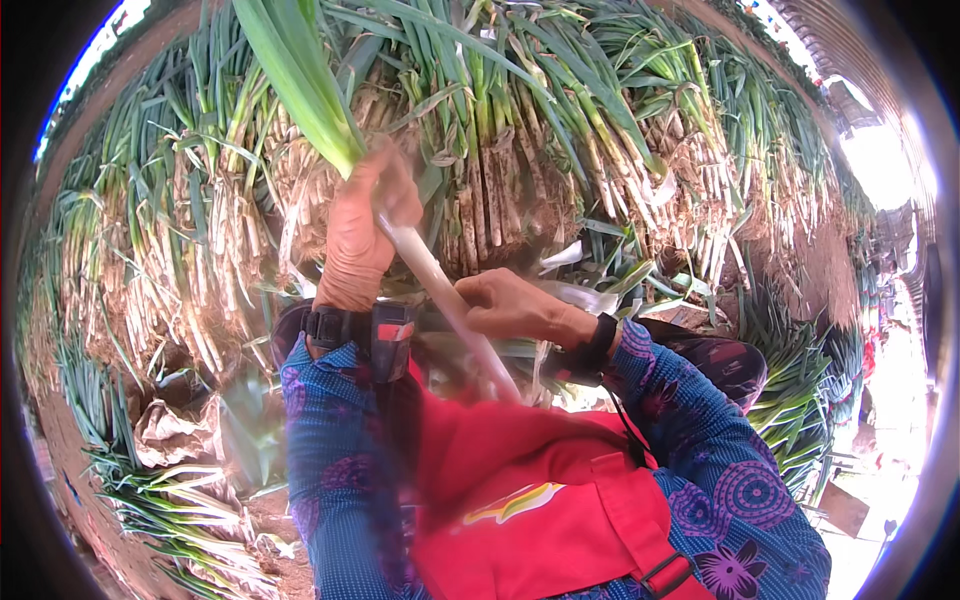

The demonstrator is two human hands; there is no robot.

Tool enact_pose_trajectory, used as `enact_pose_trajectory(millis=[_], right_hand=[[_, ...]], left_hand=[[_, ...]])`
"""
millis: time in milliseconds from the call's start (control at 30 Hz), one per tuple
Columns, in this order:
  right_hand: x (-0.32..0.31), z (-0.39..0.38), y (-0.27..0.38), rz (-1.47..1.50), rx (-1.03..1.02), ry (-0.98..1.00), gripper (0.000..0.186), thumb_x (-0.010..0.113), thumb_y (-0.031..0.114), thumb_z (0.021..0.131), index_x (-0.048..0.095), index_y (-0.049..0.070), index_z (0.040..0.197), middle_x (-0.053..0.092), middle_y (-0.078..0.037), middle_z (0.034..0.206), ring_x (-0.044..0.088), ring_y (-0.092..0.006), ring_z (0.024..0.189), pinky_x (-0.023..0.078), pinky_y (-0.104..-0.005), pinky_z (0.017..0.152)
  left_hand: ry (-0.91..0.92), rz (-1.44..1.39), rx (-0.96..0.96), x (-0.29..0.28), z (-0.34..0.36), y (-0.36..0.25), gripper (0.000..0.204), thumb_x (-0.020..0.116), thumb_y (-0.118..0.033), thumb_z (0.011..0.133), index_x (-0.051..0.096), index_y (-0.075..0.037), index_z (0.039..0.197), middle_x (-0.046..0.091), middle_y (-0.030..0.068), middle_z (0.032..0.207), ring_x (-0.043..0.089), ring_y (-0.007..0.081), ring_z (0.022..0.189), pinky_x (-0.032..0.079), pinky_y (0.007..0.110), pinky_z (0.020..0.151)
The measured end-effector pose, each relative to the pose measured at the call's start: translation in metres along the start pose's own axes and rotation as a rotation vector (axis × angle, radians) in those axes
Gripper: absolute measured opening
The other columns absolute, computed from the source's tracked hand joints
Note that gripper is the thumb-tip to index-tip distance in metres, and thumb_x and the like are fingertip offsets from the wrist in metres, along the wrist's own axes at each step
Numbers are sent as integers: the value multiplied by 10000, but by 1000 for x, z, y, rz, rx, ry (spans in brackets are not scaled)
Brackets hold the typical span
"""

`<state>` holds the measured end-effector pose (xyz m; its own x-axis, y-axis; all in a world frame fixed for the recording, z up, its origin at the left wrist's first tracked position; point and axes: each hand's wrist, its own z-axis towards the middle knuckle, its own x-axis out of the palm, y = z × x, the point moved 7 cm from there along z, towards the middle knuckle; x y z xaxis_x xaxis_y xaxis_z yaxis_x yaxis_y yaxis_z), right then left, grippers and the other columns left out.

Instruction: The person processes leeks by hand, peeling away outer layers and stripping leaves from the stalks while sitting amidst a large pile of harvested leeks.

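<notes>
My left hand [365,220] is closed round a leek [445,300] just below its green leaves, which rise to the upper left; the long white shank slants down toward my red apron [530,500]. My right hand [505,305] is at the middle of the shank, its fingers curled against it; what lies within them is hidden. Pale, thin loose peelings [560,258] lie just beyond that hand. Both wrists have dark bands, and my sleeves are blue patterned cloth.
Rows of leeks with roots [180,250] span the ground ahead and to the left. More leeks [180,500] lie at lower left by a crumpled brown sack [175,435], and others [800,400] at right. A corrugated metal edge [830,40] curves along the upper right.
</notes>
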<state>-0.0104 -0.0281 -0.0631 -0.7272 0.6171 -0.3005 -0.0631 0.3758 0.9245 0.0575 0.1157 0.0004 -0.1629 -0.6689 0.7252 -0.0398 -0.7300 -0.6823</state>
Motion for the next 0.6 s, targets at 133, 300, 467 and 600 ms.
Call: enact_pose_trajectory(millis=[133, 300, 467, 600], right_hand=[[3, -3, 0, 92, 0, 16, 275, 525, 143, 721, 616, -35, 909, 534, -20, 662, 474, -80, 625, 412, -278, 557], [9, -10, -1, 298, 106, 118, 281, 517, 155, 749, 632, -21, 936, 584, -5, 756, 530, -77, 653, 450, -248, 588], [11, -16, 0, 346, 160, 128, 252, 536, 151, 762, 638, -17, 920, 599, -8, 758, 547, -69, 663, 457, -239, 595], [11, -24, -8, 405, 227, 56, 222, 569, 147, 766, 640, -2, 913, 625, -27, 773, 577, -79, 664, 471, -242, 583]], left_hand=[[7, -47, -33, 3, -1, 0, 232, 523, -310, 965, 543, -89, 901, 370, -41, 563, 314, 82, 432, 284, 254, 479], [68, -108, -79, 7, -1, 0, 218, 623, -303, 905, 517, -122, 845, 388, -43, 582, 390, 111, 464, 302, 280, 430], [49, -53, -54, 12, -4, -1, 347, 601, -361, 910, 564, -33, 1017, 506, 37, 668, 560, 214, 616, 488, 358, 583], [93, -83, -72, 20, -6, -1, 441, 574, -411, 914, 559, 2, 1066, 548, 86, 729, 608, 284, 707, 528, 398, 656]])
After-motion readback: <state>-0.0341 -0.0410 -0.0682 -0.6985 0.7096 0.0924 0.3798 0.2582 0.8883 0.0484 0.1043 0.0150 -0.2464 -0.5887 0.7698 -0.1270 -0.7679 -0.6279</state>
